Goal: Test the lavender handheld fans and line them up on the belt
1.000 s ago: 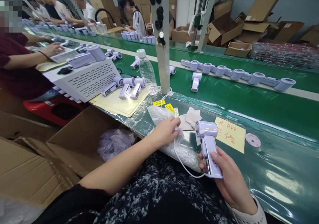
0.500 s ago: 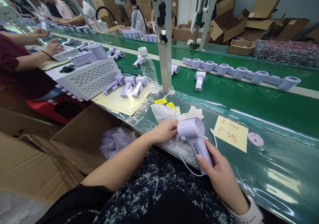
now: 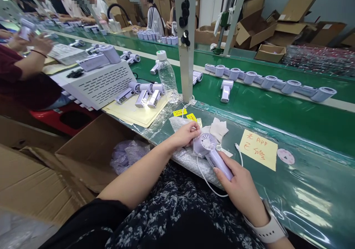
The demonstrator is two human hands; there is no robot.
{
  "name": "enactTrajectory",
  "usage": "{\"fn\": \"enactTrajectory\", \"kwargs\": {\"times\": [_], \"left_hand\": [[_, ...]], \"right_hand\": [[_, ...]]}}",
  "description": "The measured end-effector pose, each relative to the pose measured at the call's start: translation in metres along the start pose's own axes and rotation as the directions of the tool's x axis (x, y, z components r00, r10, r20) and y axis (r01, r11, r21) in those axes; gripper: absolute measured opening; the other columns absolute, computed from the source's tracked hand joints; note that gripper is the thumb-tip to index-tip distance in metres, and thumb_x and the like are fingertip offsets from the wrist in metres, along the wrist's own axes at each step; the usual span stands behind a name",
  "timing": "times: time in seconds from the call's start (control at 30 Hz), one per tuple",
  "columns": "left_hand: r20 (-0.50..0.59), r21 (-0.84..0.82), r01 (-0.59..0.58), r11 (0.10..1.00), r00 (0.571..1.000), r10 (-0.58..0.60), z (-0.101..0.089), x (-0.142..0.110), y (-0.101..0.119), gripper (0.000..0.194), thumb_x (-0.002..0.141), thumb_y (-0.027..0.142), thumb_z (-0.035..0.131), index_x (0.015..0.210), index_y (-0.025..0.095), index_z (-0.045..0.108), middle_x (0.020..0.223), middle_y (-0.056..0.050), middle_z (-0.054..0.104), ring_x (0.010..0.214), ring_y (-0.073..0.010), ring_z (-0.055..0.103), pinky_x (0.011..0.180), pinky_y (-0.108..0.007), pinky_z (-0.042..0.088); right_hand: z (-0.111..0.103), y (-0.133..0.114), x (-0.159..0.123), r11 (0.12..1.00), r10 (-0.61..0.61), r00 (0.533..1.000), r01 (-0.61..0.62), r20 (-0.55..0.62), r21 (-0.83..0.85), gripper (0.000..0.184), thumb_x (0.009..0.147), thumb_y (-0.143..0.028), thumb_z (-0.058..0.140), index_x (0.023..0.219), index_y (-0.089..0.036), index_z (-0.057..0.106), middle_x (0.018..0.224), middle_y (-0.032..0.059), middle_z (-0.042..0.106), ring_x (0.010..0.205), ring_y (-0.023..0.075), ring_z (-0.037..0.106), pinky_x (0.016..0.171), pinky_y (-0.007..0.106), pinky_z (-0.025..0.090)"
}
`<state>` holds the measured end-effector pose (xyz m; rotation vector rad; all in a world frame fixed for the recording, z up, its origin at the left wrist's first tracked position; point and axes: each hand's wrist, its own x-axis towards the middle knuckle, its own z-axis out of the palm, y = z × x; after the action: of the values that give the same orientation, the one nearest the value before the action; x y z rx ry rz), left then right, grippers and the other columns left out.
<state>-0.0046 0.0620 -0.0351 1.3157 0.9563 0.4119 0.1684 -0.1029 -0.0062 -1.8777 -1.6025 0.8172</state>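
Note:
A lilac handheld fan (image 3: 207,142) is tilted over the near edge of the bench, its round grille facing up. My right hand (image 3: 240,178) is closed around the lower handle. Beside the fan's head, my left hand (image 3: 185,134) has its fingers pinched together; whatever they hold, if anything, is hidden. A white cable (image 3: 200,175) loops below the fan, and its other visible end, a plug (image 3: 237,146), lies to the right. Under and behind the fan are bubble wrap (image 3: 184,158) and a crumpled white tissue (image 3: 219,129).
A yellow note (image 3: 258,150) with handwriting lies right of the fan. Several fans line the green conveyor (image 3: 249,103). An upright metal post (image 3: 186,68), a plastic bottle (image 3: 167,73) and a vented metal box (image 3: 101,84) stand beyond my left hand. Co-workers sit at the left and back.
The fan has turned and tilted so its grille now faces up, and its head sits lower. My left hand has risen slightly beside it. At left, a co-worker's hands now hold up a fan.

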Motion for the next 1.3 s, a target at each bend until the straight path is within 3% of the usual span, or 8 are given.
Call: {"fn": "enactTrajectory", "kwargs": {"times": [0.2, 0.37, 0.53, 0.63, 0.93, 1.03, 1.13, 1.3], "left_hand": [[-0.049, 0.0, 0.003, 1.0, 0.999, -0.003, 0.001, 0.001, 0.006, 0.021, 0.091, 0.036, 0.059, 0.084, 0.019, 0.05, 0.054, 0.009, 0.041, 0.039, -0.0053, 0.029, 0.04, -0.019, 0.021], [-0.07, 0.237, -0.179, 0.955, 0.977, 0.2, 0.002, -0.018, 0.031, 0.031, 0.093, 0.021, 0.056, 0.123, 0.02, 0.056, 0.059, 0.009, 0.039, 0.052, -0.0095, 0.039, 0.054, -0.021, 0.032], [0.368, 0.847, -0.51, 0.148, 0.764, 0.53, 0.021, -0.054, 0.044, 0.047, 0.094, 0.01, 0.051, 0.139, 0.022, 0.051, 0.077, 0.002, 0.065, 0.068, -0.0155, 0.058, 0.06, -0.029, 0.035], [0.471, 0.843, -0.535, -0.049, 0.693, 0.546, 0.027, -0.071, 0.051, 0.051, 0.095, 0.009, 0.05, 0.144, 0.021, 0.043, 0.076, 0.003, 0.066, 0.066, -0.0152, 0.06, 0.057, -0.03, 0.034], [0.047, 0.549, -0.487, 0.679, 0.829, 0.557, 0.014, -0.09, 0.09, 0.051, 0.098, 0.016, 0.048, 0.147, 0.017, 0.033, 0.063, 0.01, 0.044, 0.057, -0.0103, 0.048, 0.06, -0.024, 0.037], [0.081, 0.38, -0.53, 0.758, 0.835, 0.544, 0.015, -0.095, 0.094, 0.048, 0.098, 0.018, 0.049, 0.145, 0.018, 0.035, 0.065, 0.009, 0.045, 0.059, -0.0096, 0.047, 0.061, -0.024, 0.038], [0.114, 0.242, -0.54, 0.806, 0.841, 0.529, 0.016, -0.1, 0.098, 0.046, 0.098, 0.021, 0.052, 0.143, 0.02, 0.038, 0.067, 0.008, 0.046, 0.059, -0.0092, 0.046, 0.06, -0.023, 0.039], [-0.068, 0.105, -0.52, 0.847, 0.846, 0.528, -0.004, -0.109, 0.104, 0.041, 0.096, 0.027, 0.058, 0.135, 0.025, 0.046, 0.066, 0.007, 0.041, 0.056, -0.009, 0.042, 0.053, -0.021, 0.035]], "right_hand": [[0.002, -0.009, 0.007, 0.996, -0.015, 0.999, 0.019, 0.049, -0.087, 0.049, 0.095, -0.034, 0.046, 0.138, -0.015, 0.061, 0.128, 0.0155, 0.07, 0.114, 0.0355, 0.068, 0.093, 0.05, 0.056], [0.015, -0.016, 0.005, 0.962, -0.033, 0.998, 0.045, 0.046, -0.27, 0.05, 0.095, -0.026, 0.046, 0.141, -0.009, 0.057, 0.108, 0.0191, 0.071, 0.093, 0.0372, 0.07, 0.081, 0.052, 0.057], [0.011, -0.018, 0.006, 0.986, -0.036, 0.999, 0.04, 0.026, -0.162, 0.046, 0.091, -0.026, 0.05, 0.131, -0.009, 0.063, 0.098, 0.0194, 0.069, 0.086, 0.037, 0.067, 0.078, 0.053, 0.055], [-0.006, -0.017, 0.012, 0.904, 0.15, 0.976, -0.2, 0.158, 0.377, 0.033, 0.088, -0.043, 0.057, 0.101, -0.015, 0.067, 0.083, 0.0129, 0.067, 0.069, 0.0285, 0.065, 0.061, 0.041, 0.056], [-0.04, -0.04, -0.006, 0.314, -0.039, 0.907, -0.387, 0.419, 0.867, 0.041, 0.093, -0.053, 0.064, 0.11, -0.016, 0.069, 0.092, 0.01, 0.069, 0.055, 0.0144, 0.063, 0.038, 0.021, 0.049], [-0.041, -0.042, -0.014, 0.365, -0.108, 0.892, -0.374, 0.438, 0.852, 0.061, 0.086, -0.063, 0.07, 0.131, -0.022, 0.063, 0.101, 0.0107, 0.069, 0.058, 0.0146, 0.063, 0.037, 0.019, 0.046], [-0.037, -0.044, -0.016, 0.637, -0.101, 0.92, -0.234, 0.38, 0.734, 0.086, 0.077, -0.053, 0.083, 0.152, -0.03, 0.046, 0.103, 0.0089, 0.072, 0.056, 0.0134, 0.061, 0.043, 0.021, 0.046], [-0.038, -0.059, -0.011, 0.916, -0.223, 0.962, 0.262, -0.158, 0.303, 0.013, 0.093, -0.027, 0.063, 0.091, -0.026, 0.076, 0.076, 0.0028, 0.073, 0.062, 0.0176, 0.066, 0.056, 0.026, 0.052]]}}
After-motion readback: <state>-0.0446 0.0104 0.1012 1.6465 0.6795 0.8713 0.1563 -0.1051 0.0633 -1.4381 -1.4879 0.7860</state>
